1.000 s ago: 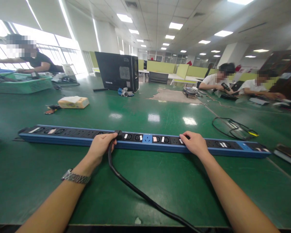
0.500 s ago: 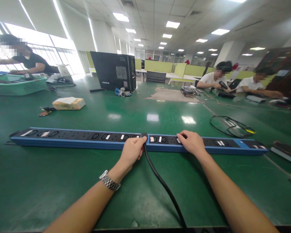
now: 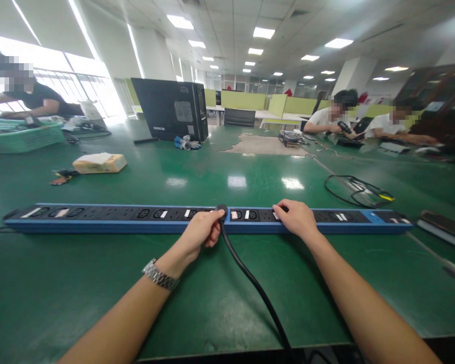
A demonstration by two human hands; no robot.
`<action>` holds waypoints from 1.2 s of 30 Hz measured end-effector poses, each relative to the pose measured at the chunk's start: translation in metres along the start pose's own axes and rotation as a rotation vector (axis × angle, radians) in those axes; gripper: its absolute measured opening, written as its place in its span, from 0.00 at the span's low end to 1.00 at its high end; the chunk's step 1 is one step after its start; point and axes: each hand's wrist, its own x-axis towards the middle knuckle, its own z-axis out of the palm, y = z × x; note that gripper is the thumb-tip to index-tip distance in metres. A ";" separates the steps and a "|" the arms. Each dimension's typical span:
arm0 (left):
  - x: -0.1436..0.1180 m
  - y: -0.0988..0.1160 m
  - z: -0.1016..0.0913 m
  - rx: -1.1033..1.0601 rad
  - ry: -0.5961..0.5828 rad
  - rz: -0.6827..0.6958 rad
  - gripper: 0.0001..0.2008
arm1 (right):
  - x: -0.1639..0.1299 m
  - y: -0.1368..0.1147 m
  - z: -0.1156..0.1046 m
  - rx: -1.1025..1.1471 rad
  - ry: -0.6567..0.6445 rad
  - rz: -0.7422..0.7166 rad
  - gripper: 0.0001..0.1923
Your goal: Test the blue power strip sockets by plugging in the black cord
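While the left hand (image 3: 202, 231) pinches the black plug (image 3: 222, 210) at mid-frame on the long blue power strip (image 3: 109, 218), the right hand (image 3: 293, 218) presses flat, fingers spread, on the strip across the green surface (image 3: 227, 172).

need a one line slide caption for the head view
Left hand grips a black plug at a long blue power strip on a green table; right hand rests on it.
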 end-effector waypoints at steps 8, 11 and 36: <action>0.002 0.001 -0.005 -0.123 -0.104 -0.070 0.22 | -0.001 0.000 0.000 -0.003 0.011 -0.007 0.19; -0.001 0.001 -0.006 -0.129 -0.097 -0.081 0.21 | -0.001 -0.001 -0.001 0.002 0.006 0.002 0.19; 0.004 -0.015 -0.003 0.068 0.119 0.052 0.23 | 0.000 0.000 -0.001 0.013 -0.002 -0.008 0.19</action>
